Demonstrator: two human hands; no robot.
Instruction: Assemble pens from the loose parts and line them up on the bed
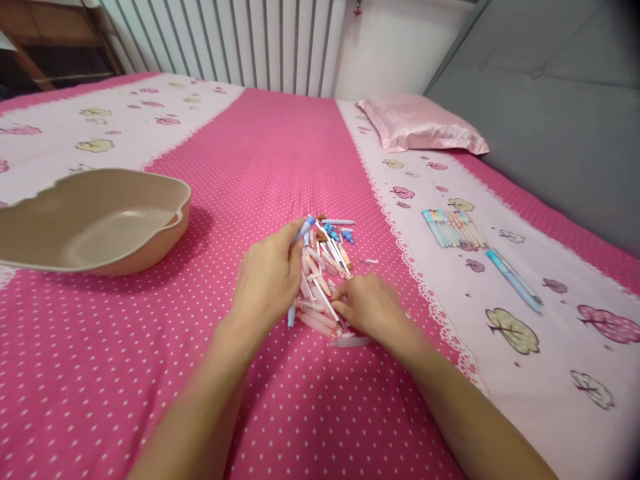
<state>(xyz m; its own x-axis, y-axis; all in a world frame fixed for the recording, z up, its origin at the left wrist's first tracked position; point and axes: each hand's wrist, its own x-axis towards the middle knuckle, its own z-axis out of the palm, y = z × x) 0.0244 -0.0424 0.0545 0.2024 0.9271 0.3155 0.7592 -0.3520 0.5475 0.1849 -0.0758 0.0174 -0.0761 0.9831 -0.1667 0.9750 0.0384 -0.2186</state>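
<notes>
A pile of pen parts (325, 267), pink, white and blue barrels, caps and thin refills, lies on the pink dotted bedsheet (280, 153). My left hand (267, 277) is closed around a light blue pen barrel (303, 230) whose tip sticks out past the fingertips, its other end showing below the palm. My right hand (370, 307) rests on the pile's near right edge, fingers curled and pinching among the pink pieces; what they grip is hidden.
A beige plastic basin (100, 223) sits at the left. A row of assembled pens (453, 228) and a separate blue pen (513, 280) lie on the pale patterned strip at the right. A pink pillow (420, 123) lies by the grey headboard (550, 100).
</notes>
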